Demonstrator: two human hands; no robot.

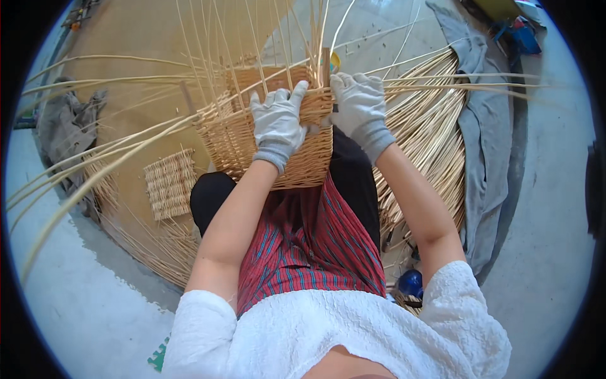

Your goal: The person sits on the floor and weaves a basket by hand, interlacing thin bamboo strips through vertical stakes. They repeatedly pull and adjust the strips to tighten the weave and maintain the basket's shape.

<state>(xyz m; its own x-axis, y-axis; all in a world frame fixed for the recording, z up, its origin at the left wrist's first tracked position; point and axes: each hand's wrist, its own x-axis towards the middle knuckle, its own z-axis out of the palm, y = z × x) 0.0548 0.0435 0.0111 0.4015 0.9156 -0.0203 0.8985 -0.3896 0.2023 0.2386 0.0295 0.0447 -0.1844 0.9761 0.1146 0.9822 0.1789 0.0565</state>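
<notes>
A half-woven, square-sided wicker basket (265,151) rests against my lap, with long pale rods standing up and fanning out from its walls. My left hand (279,123), in a white knitted glove, grips the basket's near wall, its fingers reaching up over the woven edge. At the right-hand corner, close to a short brown stick (326,66), is my right hand (361,107), also gloved. Its fingers are curled, and what they pinch is hidden. Several long rods (454,79) run out to the right from behind this hand.
A thick spread of loose rods (423,139) lies on the right, beside a grey cloth (489,145). To the left are a small woven panel (170,183), rod pieces and a crumpled grey cloth (66,126). Long rods (101,161) stick out leftward from the basket. A blue round object (410,283) sits near my right elbow.
</notes>
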